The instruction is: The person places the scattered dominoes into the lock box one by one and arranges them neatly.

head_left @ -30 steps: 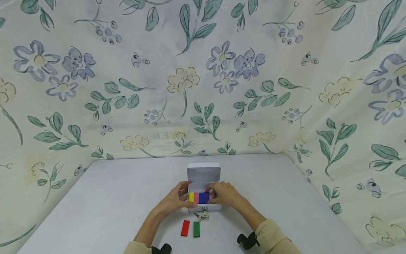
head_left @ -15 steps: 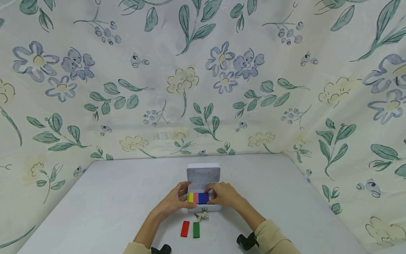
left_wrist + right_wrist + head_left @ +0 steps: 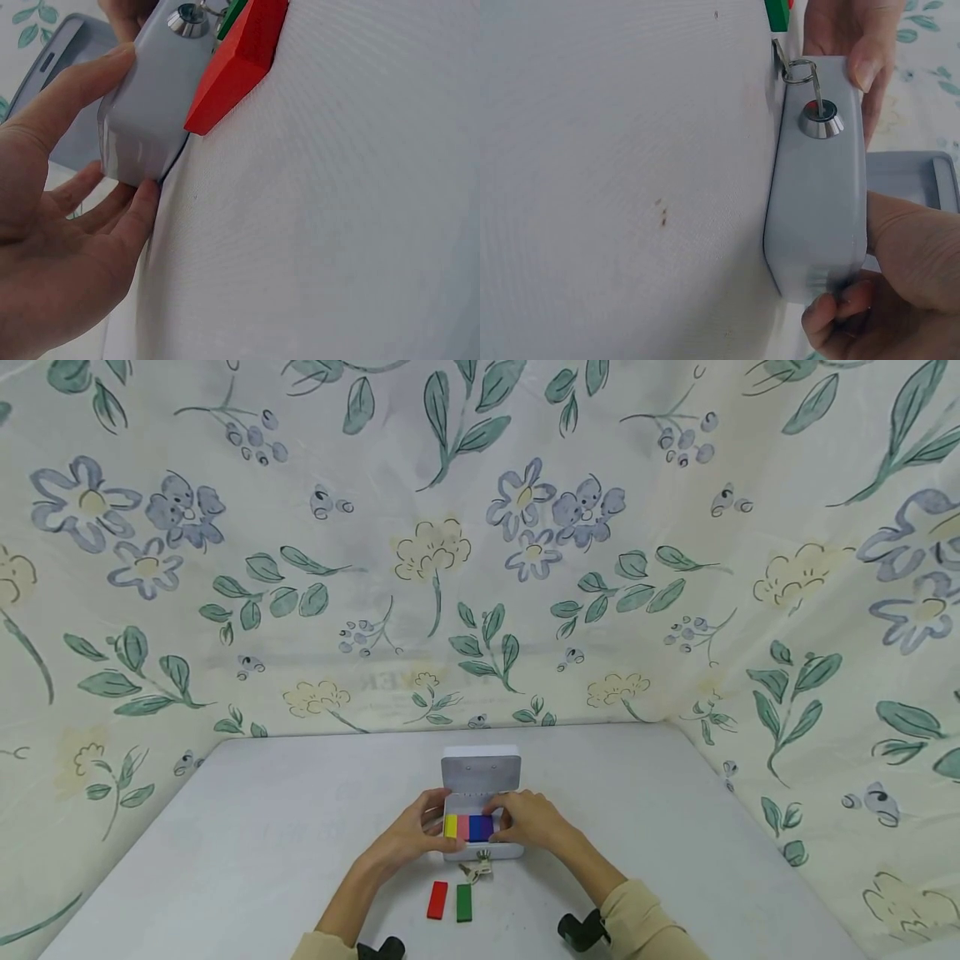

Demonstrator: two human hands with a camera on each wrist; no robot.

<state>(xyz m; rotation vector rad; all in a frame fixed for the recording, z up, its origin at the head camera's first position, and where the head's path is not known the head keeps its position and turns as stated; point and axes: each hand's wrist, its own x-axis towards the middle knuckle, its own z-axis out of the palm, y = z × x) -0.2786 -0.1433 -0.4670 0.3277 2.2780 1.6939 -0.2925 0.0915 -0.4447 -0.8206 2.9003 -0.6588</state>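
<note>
A floral cloth with blue flowers and green leaves hangs behind and to both sides of a pale grey table. At the table's near middle stands a small grey lockbox with its lid raised upright at the far side.

The left hand grips the box's left end, thumb over the front edge and fingers curled round the side. Inside the box, a row of coloured blocks lies side by side: yellow, pink, then blue. The right hand holds the box's right end, its fingers bent over the blocks there, so whatever lies under them is hidden. On the table in front of the box lie a red block and, just to its right, a green block, close together but apart from the box.

The head view shows the blocks in the box, which neither wrist view does. The left wrist view shows the left hand's thumb pressed on the box's front wall and its fingers against the corner, with the red block's end close by. The right wrist view alone gives the front clearly: a round metal lock with a key in it and a ring hanging from the key, the box corners rounded, and the right hand's fingertips curled round the near corner.
</note>
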